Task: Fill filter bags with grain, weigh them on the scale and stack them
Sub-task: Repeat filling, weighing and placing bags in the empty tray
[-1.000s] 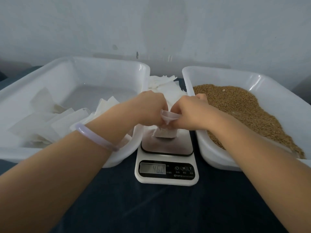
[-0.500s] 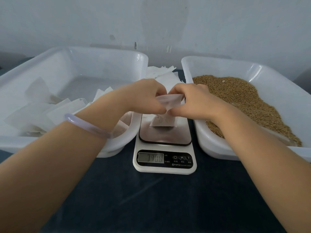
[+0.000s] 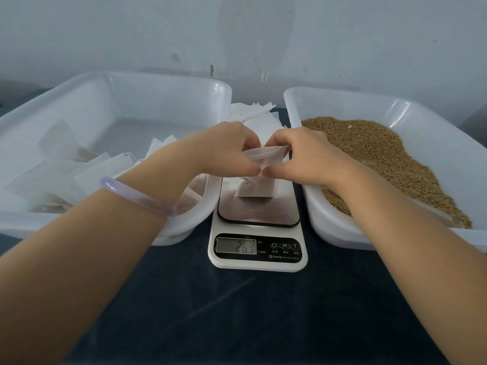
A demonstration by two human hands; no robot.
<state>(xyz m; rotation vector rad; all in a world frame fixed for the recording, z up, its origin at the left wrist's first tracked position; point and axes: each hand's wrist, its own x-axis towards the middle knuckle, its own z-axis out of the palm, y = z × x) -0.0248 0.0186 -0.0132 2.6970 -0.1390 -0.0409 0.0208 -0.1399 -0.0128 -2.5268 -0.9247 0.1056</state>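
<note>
Both hands meet over the scale (image 3: pixel 258 234).

Left hand (image 3: pixel 226 150): fingers curled, thumb and fingertips pinching the left edge of the filter bag (image 3: pixel 257 189) at its mouth.

Right hand (image 3: pixel 303 158): fingers curled, thumb and forefinger pinching the right edge of the same mouth. The top of the bag is stretched flat between the two pinches.

Bag position: it hangs straight down from the fingertips. Its swollen lower end meets the steel plate of the scale, directly beneath the fingers and towards the far half of the plate.

Display (image 3: pixel 236 245): lit, nearer the body than the fingers. The digits are smeared and I cannot read them with confidence.

Left of the left hand's knuckles: white tub (image 3: pixel 110 83) holding flat bags (image 3: pixel 60 177) that lie overlapping along its near side. The left forearm crosses its near right corner. There is a pale bracelet (image 3: pixel 137 197) on that wrist.

Right of the right hand's knuckles: second white tub (image 3: pixel 395 104) with brown grain (image 3: pixel 374 154), heaped towards the near right. The right wrist passes over its near left rim.

Beyond the fingertips, in the gap between the two tubs: a loose pile of white empty bags (image 3: pixel 253 111).

Everything stands on a dark table (image 3: pixel 237 312), with a pale wall (image 3: pixel 237 35) behind it.
</note>
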